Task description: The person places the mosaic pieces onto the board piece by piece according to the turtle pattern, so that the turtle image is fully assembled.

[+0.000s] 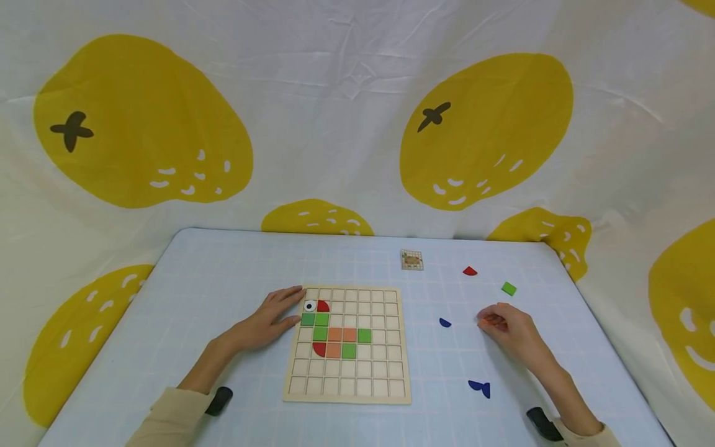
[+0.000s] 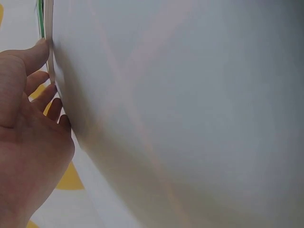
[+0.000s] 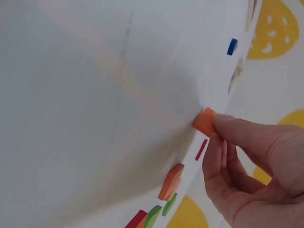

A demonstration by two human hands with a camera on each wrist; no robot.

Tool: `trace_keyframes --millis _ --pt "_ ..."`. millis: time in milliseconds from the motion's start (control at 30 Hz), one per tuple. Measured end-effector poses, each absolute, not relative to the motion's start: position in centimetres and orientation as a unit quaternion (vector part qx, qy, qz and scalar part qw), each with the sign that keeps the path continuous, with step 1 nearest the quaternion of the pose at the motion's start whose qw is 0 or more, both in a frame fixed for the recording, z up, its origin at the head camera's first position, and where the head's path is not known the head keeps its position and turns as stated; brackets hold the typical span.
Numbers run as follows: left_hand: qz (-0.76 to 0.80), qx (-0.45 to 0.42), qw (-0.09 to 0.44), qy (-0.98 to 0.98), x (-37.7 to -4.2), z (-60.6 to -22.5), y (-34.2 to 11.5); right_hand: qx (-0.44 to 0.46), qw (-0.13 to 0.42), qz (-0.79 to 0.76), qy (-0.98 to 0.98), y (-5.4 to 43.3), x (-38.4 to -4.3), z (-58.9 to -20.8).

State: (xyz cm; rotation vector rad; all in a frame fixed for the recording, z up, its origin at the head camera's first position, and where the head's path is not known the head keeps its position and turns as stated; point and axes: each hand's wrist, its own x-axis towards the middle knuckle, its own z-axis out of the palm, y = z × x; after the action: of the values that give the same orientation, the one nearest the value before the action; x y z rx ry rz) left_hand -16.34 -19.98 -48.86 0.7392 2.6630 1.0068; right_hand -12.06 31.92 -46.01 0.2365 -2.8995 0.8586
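Observation:
A wooden grid board [image 1: 347, 399] lies on the table, partly filled with green and orange squares, two red rounded pieces and a white eye piece [image 1: 310, 306]. My left hand [image 1: 268, 320] rests at the board's upper left edge, its fingertips and thumb touching the rim. In the left wrist view the thumb lies against the board's side [image 2: 49, 23]. Right of the board, my right hand [image 1: 511, 329] pinches an orange square tile [image 3: 205, 122] between thumb and fingers, close to the tabletop. Another orange tile [image 3: 171, 182] appears near that hand in the right wrist view.
A small picture card [image 1: 412, 260] lies behind the board. On the right are a red piece [image 1: 470, 271], a green square [image 1: 509, 288], a blue half-round [image 1: 445, 323] and more blue pieces [image 1: 476, 385]. A patterned cloth [image 1: 335, 124] hangs behind the table.

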Motion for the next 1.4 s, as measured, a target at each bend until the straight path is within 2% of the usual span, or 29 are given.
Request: trace_keyframes --millis 600,867,1400 --pt "0.336 0.250 0.102 0.903 -16.7 -48.9 -20.0 0.097 0.076 0.341 -0.932 27.6 -13.0 -45.2" --pt "0.332 0.248 0.104 0.904 -16.8 -49.1 -20.1 0.071 0.053 0.359 -0.929 25.4 -12.8 -45.6" --pt "0.335 0.252 0.111 0.901 -16.6 -49.1 -20.1 0.120 0.039 0.422 -0.898 20.8 -12.3 -46.1"
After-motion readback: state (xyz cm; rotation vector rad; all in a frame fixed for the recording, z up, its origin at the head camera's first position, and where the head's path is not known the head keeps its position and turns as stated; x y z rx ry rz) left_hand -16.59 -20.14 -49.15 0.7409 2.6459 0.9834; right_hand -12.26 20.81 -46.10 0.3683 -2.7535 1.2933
